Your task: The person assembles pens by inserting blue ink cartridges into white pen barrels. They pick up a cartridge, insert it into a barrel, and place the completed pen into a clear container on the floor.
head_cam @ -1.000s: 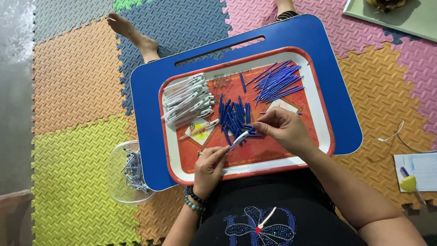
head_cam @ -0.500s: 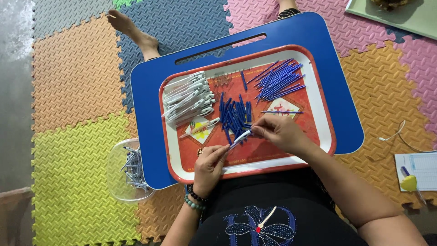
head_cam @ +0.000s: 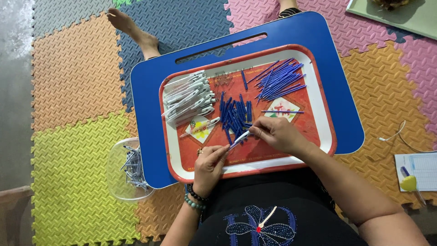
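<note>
A white pen barrel [head_cam: 238, 138] is pinched at opposite ends by the left hand [head_cam: 210, 165] and right hand [head_cam: 278, 135]. Beneath is a red tray [head_cam: 324, 119] holding blue pen parts [head_cam: 236, 116], blue refills [head_cam: 278, 79] and white barrels [head_cam: 187, 96].

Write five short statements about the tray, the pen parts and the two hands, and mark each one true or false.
1. Both hands, the left hand and the right hand, hold one white pen barrel between them. True.
2. The pile of white barrels lies at the right end of the red tray. False: it lies at the left end.
3. The thin blue refills lie in the tray's upper right part. True.
4. The clear plastic tub stands on the blue lap desk. False: it stands on the foam mat beside the desk, by its lower left corner.
5. The left wrist wears beaded bracelets. True.
</note>
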